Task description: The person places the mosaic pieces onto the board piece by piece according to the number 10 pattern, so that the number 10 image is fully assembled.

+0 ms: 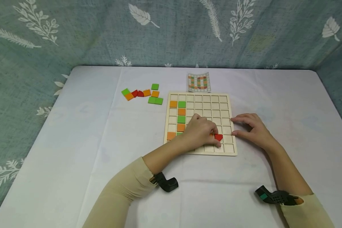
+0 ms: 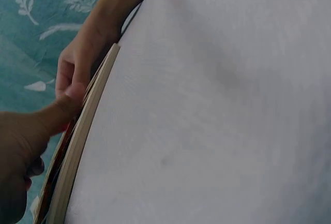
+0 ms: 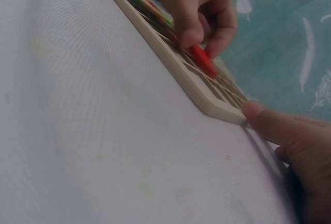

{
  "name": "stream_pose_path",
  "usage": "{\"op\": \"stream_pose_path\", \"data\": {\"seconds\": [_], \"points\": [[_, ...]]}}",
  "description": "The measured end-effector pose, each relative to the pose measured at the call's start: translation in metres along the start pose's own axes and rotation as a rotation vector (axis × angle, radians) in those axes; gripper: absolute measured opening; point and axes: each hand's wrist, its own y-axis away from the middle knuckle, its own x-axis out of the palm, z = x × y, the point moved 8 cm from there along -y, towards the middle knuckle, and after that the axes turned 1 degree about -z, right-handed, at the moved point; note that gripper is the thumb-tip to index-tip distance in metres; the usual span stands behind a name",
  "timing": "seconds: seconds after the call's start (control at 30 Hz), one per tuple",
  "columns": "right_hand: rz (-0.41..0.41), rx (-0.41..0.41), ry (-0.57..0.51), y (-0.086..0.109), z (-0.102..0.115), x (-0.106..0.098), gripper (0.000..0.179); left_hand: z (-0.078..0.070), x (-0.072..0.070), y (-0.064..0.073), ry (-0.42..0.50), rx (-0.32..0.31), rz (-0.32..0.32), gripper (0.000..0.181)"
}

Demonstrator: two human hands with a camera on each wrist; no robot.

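One red round-edged piece [image 1: 218, 137], pinched by left hand [image 1: 200, 131], at lower right of gridded wooden board [image 1: 229, 148]; right hand [image 1: 252, 129], fingers loosely bent, touches board edge; square tiles [image 1: 181, 119] at left

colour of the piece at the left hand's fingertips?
Red. The piece at the left hand shows best in the head view.

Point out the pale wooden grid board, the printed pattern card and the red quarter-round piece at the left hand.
Pale wooden grid board [image 1: 207, 105], head view: a bare cell.
Printed pattern card [image 1: 199, 82], head view: its middle.
Red quarter-round piece [image 1: 218, 137], head view: top face.
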Motion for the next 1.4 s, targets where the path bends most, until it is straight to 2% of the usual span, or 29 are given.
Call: {"op": "stream_pose_path", "data": {"seconds": [0.2, 0.53, 0.63, 0.83, 0.97, 1.27, 1.4], "points": [[0.006, 0.006, -0.001, 0.0, 0.002, 0.0, 0.045, 0.0, -0.001, 0.003, -0.05, 0.005, -0.056, 0.049], [0.004, -0.004, 0.005, -0.002, 0.003, -0.001, 0.045, -0.001, -0.002, 0.004, -0.051, 0.029, -0.085, 0.044], [0.004, 0.005, 0.003, -0.001, 0.003, 0.0, 0.043, 0.0, -0.003, 0.005, -0.041, 0.018, -0.082, 0.044], [-0.009, -0.002, 0.005, 0.002, 0.003, 0.001, 0.043, 0.003, -0.001, 0.007, -0.007, -0.023, -0.037, 0.039], [-0.015, -0.006, 0.007, 0.002, 0.002, 0.002, 0.042, 0.005, -0.002, 0.009, -0.011, -0.027, -0.048, 0.039], [-0.022, 0.0, 0.024, 0.002, 0.0, 0.002, 0.041, 0.022, -0.023, 0.026, 0.161, -0.125, -0.137, 0.039], [-0.024, 0.021, 0.044, 0.002, -0.002, 0.002, 0.041, 0.033, -0.031, 0.032, 0.223, -0.17, -0.104, 0.035]]}}
